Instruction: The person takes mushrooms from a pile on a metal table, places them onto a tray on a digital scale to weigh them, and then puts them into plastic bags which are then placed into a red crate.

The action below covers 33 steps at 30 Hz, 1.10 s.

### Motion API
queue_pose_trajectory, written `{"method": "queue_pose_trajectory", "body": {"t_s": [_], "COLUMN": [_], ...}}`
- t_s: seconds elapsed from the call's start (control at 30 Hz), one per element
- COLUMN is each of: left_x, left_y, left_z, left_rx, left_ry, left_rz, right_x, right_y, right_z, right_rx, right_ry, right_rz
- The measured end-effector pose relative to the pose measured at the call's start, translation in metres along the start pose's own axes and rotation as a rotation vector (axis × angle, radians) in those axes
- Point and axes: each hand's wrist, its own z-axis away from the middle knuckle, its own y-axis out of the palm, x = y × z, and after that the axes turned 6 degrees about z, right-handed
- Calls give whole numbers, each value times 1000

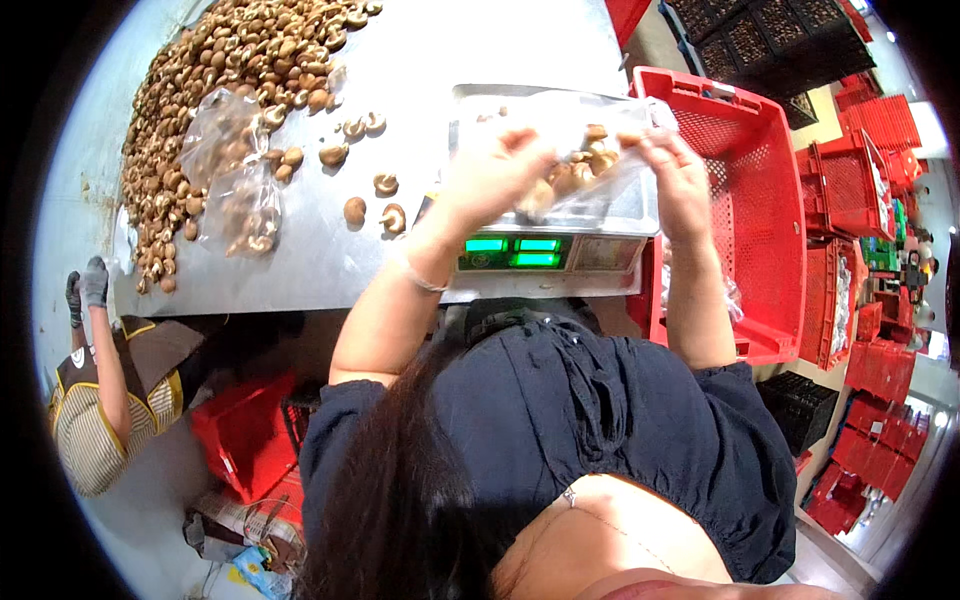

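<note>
A clear plastic bag (pixel 575 178) with several brown mushrooms inside is stretched between my hands over the tray of a weighing scale (pixel 610 252) with a lit green display. My left hand (pixel 500 178), a little blurred, has its fingers curled at the bag's left side. At the upper right corner of the bag, my right hand (pixel 680 180) pinches the plastic. Whether the bag's underside rests on the scale tray is hard to see. Loose mushrooms (pixel 393 218) lie on the metal table (pixel 330 275) left of the scale.
Far left, a large mushroom pile (pixel 225 70) covers the table, with two filled plastic bags (pixel 240 212) at its edge. A red crate (pixel 745 210) holding bagged goods adjoins the scale's right side. Stacked crates (pixel 850 190) stand farther right. A gloved co-worker (pixel 125 390) is at the left.
</note>
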Motion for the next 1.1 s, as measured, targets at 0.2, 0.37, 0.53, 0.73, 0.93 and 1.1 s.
{"method": "queue_pose_trajectory", "body": {"t_s": [0.2, 0.37, 0.53, 0.73, 0.93, 1.1], "left_x": [-44, -33, -6, 86, 39, 13], "left_y": [-30, -6, 22, -91, -41, 2], "left_z": [9, -5, -20, -100, -68, -29], "left_rx": [303, 420, 525, 261, -73, 411], "left_ry": [129, -140, -97, -427, -240, -196], "left_rz": [362, 420, 209, 1177, 758, 173], "right_x": [24, 29, 38, -41, -24, -8], "right_y": [-34, -5, 9, 15, 3, 43], "right_z": [4, 3, -1, 62, 50, 6], "right_rx": [202, 161, 107, 481, 516, 139], "right_ry": [-101, -432, -618, -626, -323, -121], "right_rz": [-353, 308, 746, 602, -71, -192]}}
